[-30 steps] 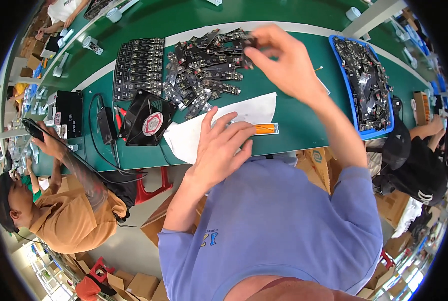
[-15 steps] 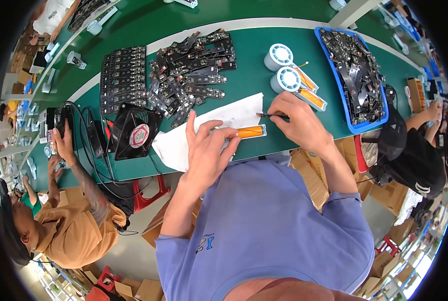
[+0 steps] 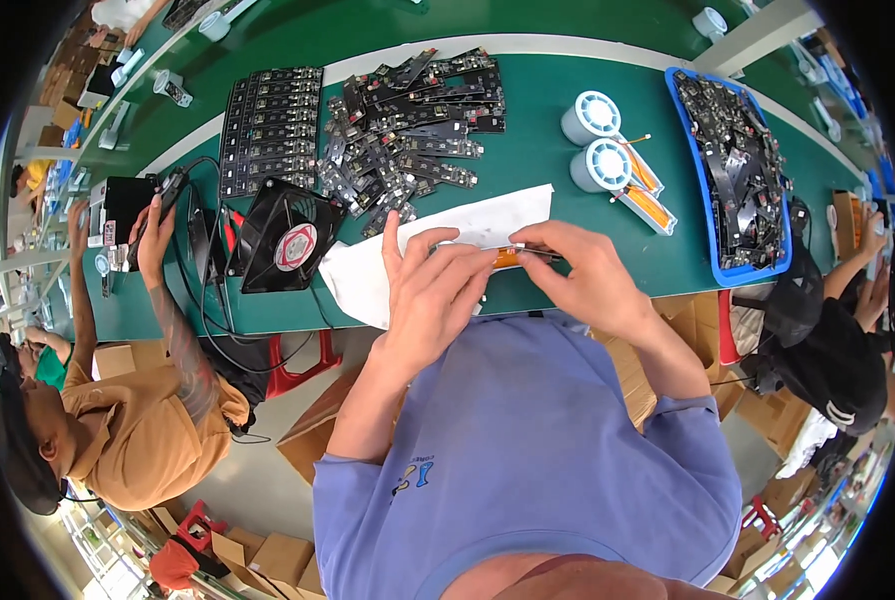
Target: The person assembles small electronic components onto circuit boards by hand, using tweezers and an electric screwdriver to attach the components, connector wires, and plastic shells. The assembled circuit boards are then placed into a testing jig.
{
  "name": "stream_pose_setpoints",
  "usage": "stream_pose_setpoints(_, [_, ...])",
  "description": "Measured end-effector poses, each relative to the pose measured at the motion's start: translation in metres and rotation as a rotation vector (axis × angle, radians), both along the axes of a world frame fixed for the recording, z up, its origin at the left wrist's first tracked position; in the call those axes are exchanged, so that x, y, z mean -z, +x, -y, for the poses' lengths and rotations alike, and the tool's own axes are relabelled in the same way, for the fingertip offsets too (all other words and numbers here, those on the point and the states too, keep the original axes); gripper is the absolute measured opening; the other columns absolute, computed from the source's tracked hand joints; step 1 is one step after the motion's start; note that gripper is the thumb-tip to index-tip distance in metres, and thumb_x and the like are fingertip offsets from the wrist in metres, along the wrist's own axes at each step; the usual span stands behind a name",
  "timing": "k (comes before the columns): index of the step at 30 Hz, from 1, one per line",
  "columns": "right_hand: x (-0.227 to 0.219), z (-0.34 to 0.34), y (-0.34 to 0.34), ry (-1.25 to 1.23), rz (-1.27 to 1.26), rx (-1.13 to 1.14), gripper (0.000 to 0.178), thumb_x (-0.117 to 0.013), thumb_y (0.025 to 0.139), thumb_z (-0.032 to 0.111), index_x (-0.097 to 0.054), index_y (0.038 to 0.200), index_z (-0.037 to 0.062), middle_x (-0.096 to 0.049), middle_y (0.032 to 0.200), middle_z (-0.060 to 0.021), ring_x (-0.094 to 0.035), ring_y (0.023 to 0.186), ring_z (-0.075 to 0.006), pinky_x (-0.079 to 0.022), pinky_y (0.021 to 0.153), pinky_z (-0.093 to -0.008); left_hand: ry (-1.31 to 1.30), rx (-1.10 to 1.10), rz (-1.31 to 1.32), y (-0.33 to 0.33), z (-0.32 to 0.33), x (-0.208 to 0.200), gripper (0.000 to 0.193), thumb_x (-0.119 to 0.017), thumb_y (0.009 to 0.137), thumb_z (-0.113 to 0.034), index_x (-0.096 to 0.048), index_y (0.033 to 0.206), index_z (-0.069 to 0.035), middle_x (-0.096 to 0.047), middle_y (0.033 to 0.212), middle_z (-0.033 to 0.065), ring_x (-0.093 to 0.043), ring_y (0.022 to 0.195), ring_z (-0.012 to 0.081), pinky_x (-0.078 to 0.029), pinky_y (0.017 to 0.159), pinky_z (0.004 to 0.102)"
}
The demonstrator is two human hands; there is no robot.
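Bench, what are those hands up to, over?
Left hand at the orange cylinder. Right hand pinching a slim dark board close by. Hands partly hiding both.

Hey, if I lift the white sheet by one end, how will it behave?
The white sheet will probably sag, since its surface looks rumpled. It seems light, lying thin on the table. It may catch at first, because the left hand lies over it.

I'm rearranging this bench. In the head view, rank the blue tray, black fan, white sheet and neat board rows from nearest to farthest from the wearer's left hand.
From the left hand:
1. White sheet: right by the hand.
2. Black fan: to its left.
3. Neat board rows: farther up and left, beyond the fan.
4. Blue tray: far right.
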State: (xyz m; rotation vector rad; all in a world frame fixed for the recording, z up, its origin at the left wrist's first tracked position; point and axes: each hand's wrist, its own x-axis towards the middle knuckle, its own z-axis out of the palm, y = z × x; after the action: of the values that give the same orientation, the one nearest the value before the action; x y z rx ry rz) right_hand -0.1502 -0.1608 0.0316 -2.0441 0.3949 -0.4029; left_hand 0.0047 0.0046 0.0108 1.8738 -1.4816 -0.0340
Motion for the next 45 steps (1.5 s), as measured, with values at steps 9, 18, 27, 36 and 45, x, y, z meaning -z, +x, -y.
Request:
stream_pose_setpoints(9, [-0.009,-0.014,0.006,0.107,-0.043,0.05,0.02,-0.069,0.096,0.003,-0.065,0.115,0.0006,-0.074,0.092,-0.0165,-0.072,0.076,-0.0263,-0.057,0.068,-0.0362,-0.018,-0.043,-0.109,0.004,0.004,0.001,0.011,-0.084,0.084,-0.007,-0.079,0.093,-0.009,-0.077,0.091,-0.0019,-0.068,0.108,0.0234,-0.023,0.126,0.0569])
stream_pose_setpoints(18, [0.002,-0.018,0.009,0.284,-0.046,0.079,0.018,-0.072,0.098,0.007,-0.067,0.114,0.0013,-0.073,0.09,-0.0096,-0.068,0.076,-0.0152,-0.056,0.069,-0.0312,-0.12,-0.003,-0.137,0.007,0.004,0.011,0.016,-0.085,0.082,-0.008,-0.082,0.097,-0.013,-0.075,0.09,-0.0035,-0.067,0.099,0.0186,-0.024,0.127,0.0524])
stream_pose_setpoints(27, [0.003,-0.017,0.005,0.499,-0.048,0.07,0.017,-0.066,0.104,0.008,-0.068,0.119,-0.0007,-0.071,0.103,-0.0069,-0.067,0.085,-0.0109,-0.055,0.073,-0.0274,-0.043,-0.032,-0.238,0.011,0.005,0.004,0.014,-0.081,0.084,-0.008,-0.08,0.096,-0.013,-0.075,0.093,-0.0023,-0.066,0.105,0.0196,-0.027,0.125,0.0529])
stream_pose_setpoints(36, [0.012,-0.012,0.007,0.76,-0.01,0.073,0.022,-0.059,0.109,0.01,-0.066,0.124,-0.0039,-0.073,0.103,-0.0093,-0.07,0.09,-0.0133,-0.06,0.079,-0.0284,-0.161,-0.168,-0.122,-0.007,0.012,0.014,0.015,-0.083,0.08,-0.006,-0.075,0.091,-0.012,-0.073,0.09,-0.0004,-0.068,0.098,0.0204,-0.035,0.12,0.0492])
stream_pose_setpoints(45, [0.017,-0.012,0.01,0.794,-0.005,0.075,0.021,-0.061,0.109,0.009,-0.066,0.124,-0.0046,-0.075,0.106,-0.0118,-0.072,0.092,-0.0151,-0.061,0.082,-0.029,-0.184,-0.191,0.001,-0.01,0.014,0.017,0.018,-0.083,0.078,-0.007,-0.074,0.092,-0.012,-0.069,0.087,-0.0007,-0.067,0.095,0.0204,-0.038,0.117,0.0447])
